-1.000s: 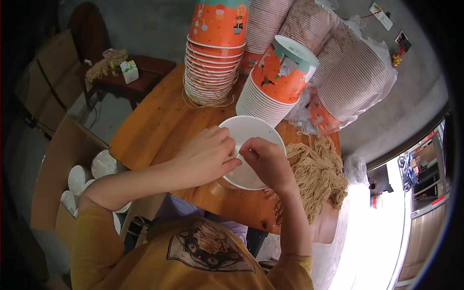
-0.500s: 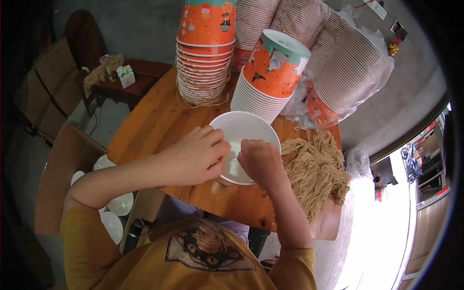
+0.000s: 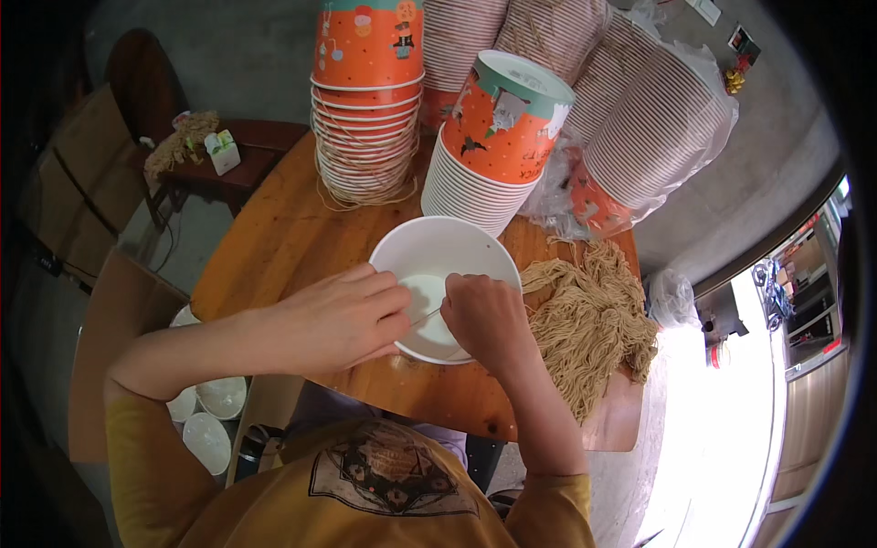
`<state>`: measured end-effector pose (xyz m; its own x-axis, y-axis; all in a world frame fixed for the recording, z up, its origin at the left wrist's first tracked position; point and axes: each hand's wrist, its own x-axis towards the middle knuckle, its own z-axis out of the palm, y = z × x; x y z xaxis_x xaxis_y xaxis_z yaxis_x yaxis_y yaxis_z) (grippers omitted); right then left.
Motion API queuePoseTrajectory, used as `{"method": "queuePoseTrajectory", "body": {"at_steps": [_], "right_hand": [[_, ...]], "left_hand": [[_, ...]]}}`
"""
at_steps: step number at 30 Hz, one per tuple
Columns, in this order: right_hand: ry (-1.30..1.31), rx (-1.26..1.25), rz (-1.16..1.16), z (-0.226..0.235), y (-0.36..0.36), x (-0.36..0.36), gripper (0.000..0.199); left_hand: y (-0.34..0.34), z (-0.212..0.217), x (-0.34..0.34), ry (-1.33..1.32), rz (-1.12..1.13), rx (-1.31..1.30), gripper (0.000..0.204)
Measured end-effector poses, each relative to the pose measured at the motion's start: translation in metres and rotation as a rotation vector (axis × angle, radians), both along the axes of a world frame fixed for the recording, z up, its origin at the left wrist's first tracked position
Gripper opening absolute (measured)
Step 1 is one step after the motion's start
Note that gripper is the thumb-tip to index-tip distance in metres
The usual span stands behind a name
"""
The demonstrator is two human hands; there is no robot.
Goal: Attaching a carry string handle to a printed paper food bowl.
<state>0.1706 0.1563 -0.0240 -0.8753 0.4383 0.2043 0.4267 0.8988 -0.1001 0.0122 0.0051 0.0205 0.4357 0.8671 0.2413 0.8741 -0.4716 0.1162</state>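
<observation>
1. White paper bowl [image 3: 437,265] was set upright on the round wooden table [image 3: 274,242], near its front edge, just in front of the stacked cups.
2. Its left rim was gripped by the left hand [image 3: 343,315], whose fingers were curled partly closed over the edge.
3. The right hand [image 3: 484,315] was held over the bowl's right side, closed into a loose fist; a thin pale strand [image 3: 425,317] was seen between the two hands, but what exactly was pinched could not be told.
4. A heap of tan string [image 3: 589,324] was spread on the table just right of the bowl, touching the right hand's wrist side.
5. Behind the bowl, a stack of orange printed bowls [image 3: 370,100] and a tilted stack of white-sided bowls [image 3: 489,160] were placed side by side.
6. Further stacks wrapped in clear plastic [image 3: 653,128] were leaned at the far right.
7. Several white bowls [image 3: 215,402] were seen below the table's left edge.
</observation>
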Motion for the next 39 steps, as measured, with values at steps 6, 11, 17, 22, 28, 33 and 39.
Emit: {"method": "queuePoseTrajectory", "body": {"at_steps": [6, 11, 17, 22, 28, 33, 39], "right_hand": [[-0.005, -0.013, 0.035, 0.002, -0.002, 0.001, 0.016], [-0.041, 0.056, 0.014, 0.003, -0.003, -0.001, 0.007], [0.253, -0.121, -0.011, 0.007, -0.001, -0.006, 0.015], [0.826, -1.239, 0.062, 0.031, 0.016, 0.018, 0.012], [1.259, -1.753, 0.053, 0.023, 0.026, 0.061, 0.015], [1.361, -1.950, 0.104, 0.027, 0.007, 0.065, 0.016], [1.365, -2.021, 0.225, 0.039, -0.024, 0.043, 0.019]], "left_hand": [[0.000, -0.007, 0.000, -0.046, -0.046, 0.021, 0.017], [0.003, -0.007, -0.008, 0.033, -0.085, -0.007, 0.017], [0.000, 0.000, 0.000, -0.128, 0.049, -0.070, 0.025], [0.014, -0.003, -0.026, -0.070, 0.277, 0.096, 0.021], [0.055, -0.032, -0.080, -0.257, 0.259, 0.156, 0.010], [0.072, -0.037, -0.115, -0.431, 0.159, 0.057, 0.015], [0.045, -0.013, -0.015, -0.745, 0.263, 0.281, 0.045]]}}
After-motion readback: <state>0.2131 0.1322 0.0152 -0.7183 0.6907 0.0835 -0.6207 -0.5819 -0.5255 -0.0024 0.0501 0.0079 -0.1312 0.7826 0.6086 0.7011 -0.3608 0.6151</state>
